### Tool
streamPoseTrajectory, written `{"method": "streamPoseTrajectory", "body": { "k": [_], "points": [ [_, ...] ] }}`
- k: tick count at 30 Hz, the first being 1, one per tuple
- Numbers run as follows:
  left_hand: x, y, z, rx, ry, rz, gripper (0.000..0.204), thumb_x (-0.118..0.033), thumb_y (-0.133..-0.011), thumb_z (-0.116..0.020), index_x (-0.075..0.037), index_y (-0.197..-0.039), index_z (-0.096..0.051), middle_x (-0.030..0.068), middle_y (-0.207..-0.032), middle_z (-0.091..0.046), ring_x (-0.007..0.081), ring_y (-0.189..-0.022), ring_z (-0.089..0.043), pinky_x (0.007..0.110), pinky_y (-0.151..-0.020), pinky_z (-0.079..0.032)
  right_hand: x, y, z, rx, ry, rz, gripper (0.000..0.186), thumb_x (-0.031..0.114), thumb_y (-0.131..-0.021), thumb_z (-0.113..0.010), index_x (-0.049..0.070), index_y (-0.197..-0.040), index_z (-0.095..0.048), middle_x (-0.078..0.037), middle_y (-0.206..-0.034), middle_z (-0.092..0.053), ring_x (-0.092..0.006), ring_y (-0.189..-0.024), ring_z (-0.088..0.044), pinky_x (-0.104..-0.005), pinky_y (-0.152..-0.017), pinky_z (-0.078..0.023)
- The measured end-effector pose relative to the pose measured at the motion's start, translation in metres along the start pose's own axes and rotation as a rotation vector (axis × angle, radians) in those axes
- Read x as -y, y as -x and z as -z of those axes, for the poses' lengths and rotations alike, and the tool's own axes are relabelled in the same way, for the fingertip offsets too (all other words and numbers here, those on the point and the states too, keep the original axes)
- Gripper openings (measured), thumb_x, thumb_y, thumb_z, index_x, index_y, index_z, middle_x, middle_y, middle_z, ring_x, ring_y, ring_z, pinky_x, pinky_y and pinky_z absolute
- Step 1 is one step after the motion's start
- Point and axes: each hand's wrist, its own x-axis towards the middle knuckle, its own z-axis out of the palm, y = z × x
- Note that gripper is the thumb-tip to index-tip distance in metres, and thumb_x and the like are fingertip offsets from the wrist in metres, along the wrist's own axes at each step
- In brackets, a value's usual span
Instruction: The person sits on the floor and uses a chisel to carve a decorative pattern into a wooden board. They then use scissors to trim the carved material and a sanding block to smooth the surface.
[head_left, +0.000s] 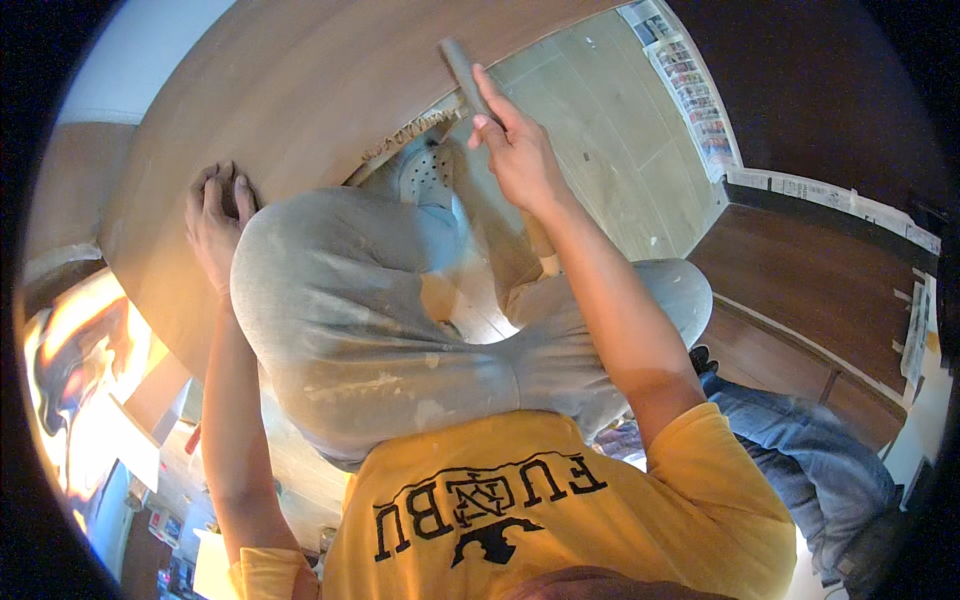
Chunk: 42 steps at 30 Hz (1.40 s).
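At the wooden panel's (320,80) edge: right fingers (497,92) grasping a grey bar (458,63).
Left fingers (211,196): can't tell; tilting the bar could gouge wood.

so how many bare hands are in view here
2: the left hand on the brown panel, and the right hand holding a grey bar. Hands of the person in blue jeans may be hidden.

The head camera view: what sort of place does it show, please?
Probably a room being renovated or finished: newspaper strips line the edges of dark brown panels, the person's grey trousers carry pale smears, and the right hand holds a grey bar.
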Motion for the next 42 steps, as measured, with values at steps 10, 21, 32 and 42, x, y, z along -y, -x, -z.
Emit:
{"method": "streamPoseTrajectory", "body": {
  "k": [10,21,32,42],
  "points": [
    [0.002,0.0,-0.005,-0.034,0.009,-0.005,0.03,-0.025,-0.098,-0.068,-0.005,-0.12,-0.075,0.0137,-0.129,-0.067,0.0324,-0.122,-0.062,0.044,-0.107,-0.046,-0.009,-0.008,-0.011,-0.044,0.109,-0.033,0.057,0.013,-0.102,-0.059,0.033,-0.155,-0.049,-0.017,-0.077,-0.06,-0.0243,-0.069,-0.06,-0.0365,-0.072,-0.052],
    [0.01,-0.001,-0.009,-0.043,0.025,-0.005,0.031,-0.028,-0.098,-0.069,-0.006,-0.12,-0.075,0.0167,-0.129,-0.066,0.0331,-0.121,-0.063,0.042,-0.106,-0.048,0.003,0.003,-0.03,0.084,0.108,0.081,0.055,0.013,-0.104,-0.058,0.032,-0.155,-0.049,-0.025,-0.109,-0.07,-0.0245,-0.075,-0.061,-0.032,-0.079,-0.051],
    [0.004,-0.002,-0.007,-0.026,-0.018,0.01,0.03,-0.027,-0.098,-0.068,-0.008,-0.12,-0.075,0.0123,-0.13,-0.066,0.0309,-0.123,-0.062,0.043,-0.108,-0.046,-0.002,0.002,-0.026,-0.026,0.119,0.082,0.056,0.009,-0.1,-0.06,0.025,-0.153,-0.051,-0.025,-0.118,-0.069,-0.0476,-0.099,-0.068,-0.0492,-0.084,-0.056],
    [0.003,0.0,-0.007,-0.026,0.022,0.015,0.028,-0.023,-0.099,-0.067,-0.006,-0.12,-0.075,0.0127,-0.13,-0.065,0.0315,-0.122,-0.062,0.043,-0.107,-0.047,0.008,0.019,-0.018,-0.043,0.082,-0.125,0.061,0.007,-0.101,-0.061,0.027,-0.156,-0.046,-0.03,-0.107,-0.067,-0.0385,-0.065,-0.058,-0.0377,-0.068,-0.05]
  ]
}}
